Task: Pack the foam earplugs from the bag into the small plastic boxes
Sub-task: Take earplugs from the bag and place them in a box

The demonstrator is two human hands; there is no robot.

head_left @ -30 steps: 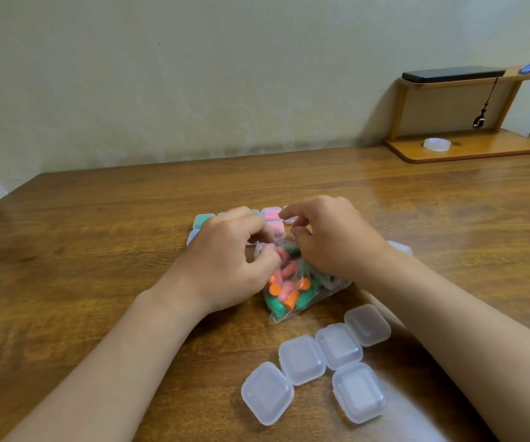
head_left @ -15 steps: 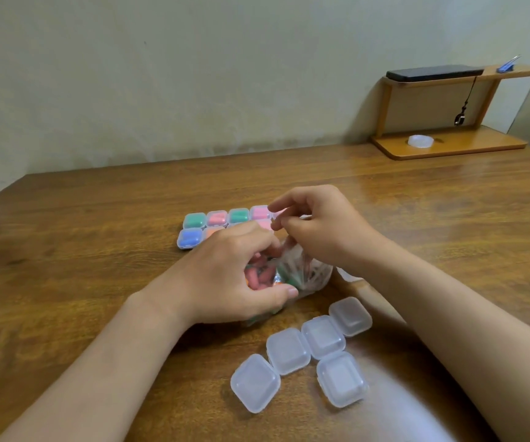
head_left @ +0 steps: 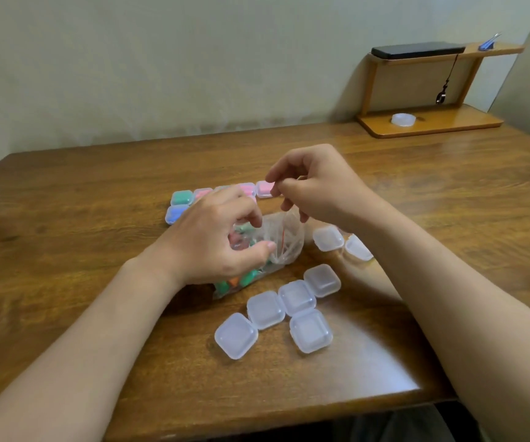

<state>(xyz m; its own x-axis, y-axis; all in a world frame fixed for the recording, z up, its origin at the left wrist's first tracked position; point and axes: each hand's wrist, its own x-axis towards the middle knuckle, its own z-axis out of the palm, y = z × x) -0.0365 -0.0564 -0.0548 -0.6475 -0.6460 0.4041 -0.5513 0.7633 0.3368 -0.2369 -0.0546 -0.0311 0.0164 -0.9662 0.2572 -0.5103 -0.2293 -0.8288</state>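
Left hand (head_left: 219, 240) with fingers curled into the mouth of the clear bag (head_left: 286, 240), thumb pressed against its side. Right hand (head_left: 318, 189) pinching the bag's upper edge, holding it raised. Possibly an earplug between the left fingertips, but too veiled by plastic to tell. Foam earplugs (head_left: 241, 280) heaped in the bag's lower end, resting on the bench (head_left: 97, 193). Empty boxes (head_left: 295, 298) just beside; filled boxes (head_left: 180, 197) behind the hands. Risks: bag tipped by the upward pull, spilling earplugs over the bench; light boxes knocked aside by a forearm.
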